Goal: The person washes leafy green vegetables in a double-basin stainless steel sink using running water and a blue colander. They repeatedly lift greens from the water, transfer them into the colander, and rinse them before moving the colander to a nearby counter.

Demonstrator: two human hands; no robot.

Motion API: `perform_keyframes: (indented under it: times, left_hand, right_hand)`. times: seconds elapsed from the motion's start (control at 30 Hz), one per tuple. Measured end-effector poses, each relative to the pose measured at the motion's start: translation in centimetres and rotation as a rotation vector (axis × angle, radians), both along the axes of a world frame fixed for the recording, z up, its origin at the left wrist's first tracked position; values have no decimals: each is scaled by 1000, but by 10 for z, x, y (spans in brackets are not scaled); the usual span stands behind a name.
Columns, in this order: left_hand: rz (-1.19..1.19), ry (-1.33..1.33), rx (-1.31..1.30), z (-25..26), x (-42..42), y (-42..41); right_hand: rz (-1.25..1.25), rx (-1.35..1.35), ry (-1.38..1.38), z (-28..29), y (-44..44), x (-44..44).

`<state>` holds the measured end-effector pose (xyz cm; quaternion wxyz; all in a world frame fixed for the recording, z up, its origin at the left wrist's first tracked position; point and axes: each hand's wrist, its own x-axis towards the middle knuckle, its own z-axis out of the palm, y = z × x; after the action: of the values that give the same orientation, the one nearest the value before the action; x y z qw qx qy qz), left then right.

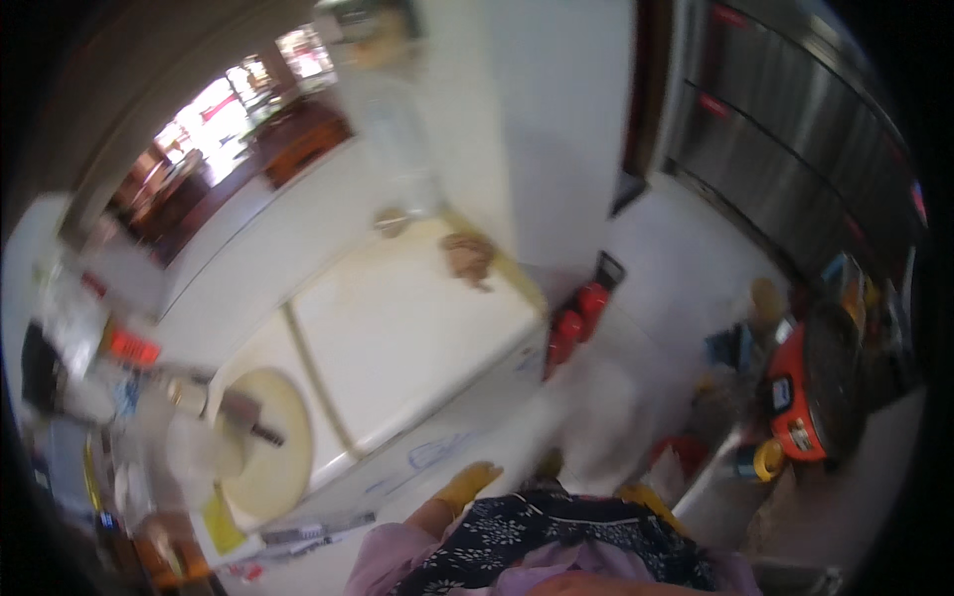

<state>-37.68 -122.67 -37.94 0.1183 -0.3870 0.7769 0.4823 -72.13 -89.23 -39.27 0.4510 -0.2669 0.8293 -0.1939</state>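
My left hand [471, 482], in a yellow glove, hangs in front of the counter's white side panel, with nothing visible in it. Also yellow-gloved, my right hand [647, 501] is low beside my dark floral apron [514, 533], which hides much of it; its fingers cannot be made out. Left of me, a round cutting board [279, 477] rests on the white tiled counter [417, 343]. A cleaver [250, 417] with a dark handle lies on the board. A crumpled brown item [468, 257], too blurred to name, lies near the counter's far corner.
Red fire extinguishers [577, 320] stand on the floor past the counter's end. At right are a red-and-black electric cooker [797, 395] and a yellow-lidded jar [764, 460]. Steel cabinet doors [790, 134] line the far right. A clear container [402, 149] stands by the wall.
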Motion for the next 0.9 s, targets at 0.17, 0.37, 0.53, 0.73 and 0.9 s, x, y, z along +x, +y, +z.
perform_keyframes:
  times: [0.17,0.37,0.53,0.73,0.9]
  left_hand:
    - [-166,462,99,7,-169,-45]
    - [195,413,529,59,-313,-83]
    - [294,495,781,62,-444,-127]
    - [406,439,840,2,-588,-202]
    - [309,378,790,-12,-736,-282]
  right_hand:
    - [757,-87,453,-93,-7,-92]
    - [-257,-224,59,46,-168,-190]
    - [-498,-467,107,76,-244,-361]
    - [-368,-230,339,36,-248,-513]
    - [-405,-49,446,-70,-170,-536]
